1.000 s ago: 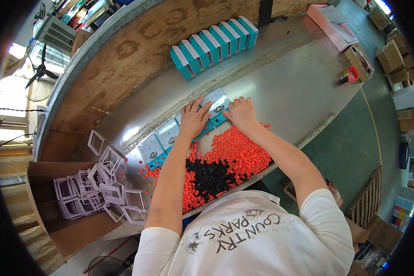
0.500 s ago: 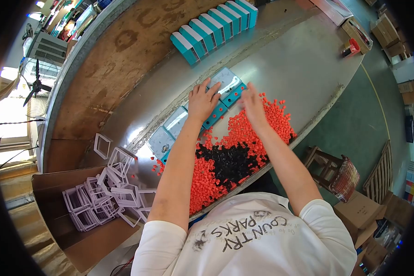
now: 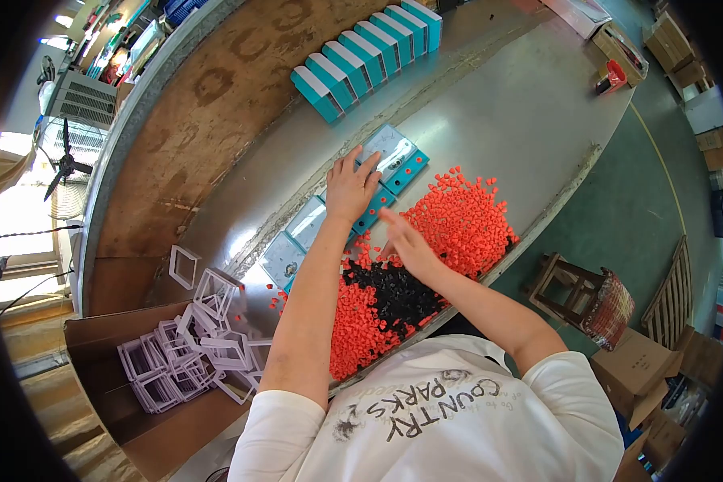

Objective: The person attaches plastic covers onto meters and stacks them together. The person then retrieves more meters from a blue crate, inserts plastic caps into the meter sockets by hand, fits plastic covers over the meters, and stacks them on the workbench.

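A slanting row of teal boxes with clear covers [image 3: 390, 153] lies on the metal table. My left hand [image 3: 352, 186] rests on one of the middle boxes, its fingers spread. Small red pieces sit on the teal edges of the boxes. My right hand [image 3: 407, 241] is low over the small parts, between the red pile [image 3: 458, 221] and the black pile [image 3: 390, 293]. Its fingers are partly spread near the boxes; whether a small piece is between them cannot be made out.
Teal and white boxes [image 3: 369, 56] stand in a row at the back. At the left, a cardboard box [image 3: 96, 337] holds white frames [image 3: 165, 365]. A red container [image 3: 610, 78] is at the far right. A stool [image 3: 570, 291] stands beyond the table's edge.
My right hand has moved from the far end of the box row back toward me, over the black and red parts. My left hand stays on the boxes. The view has shifted.
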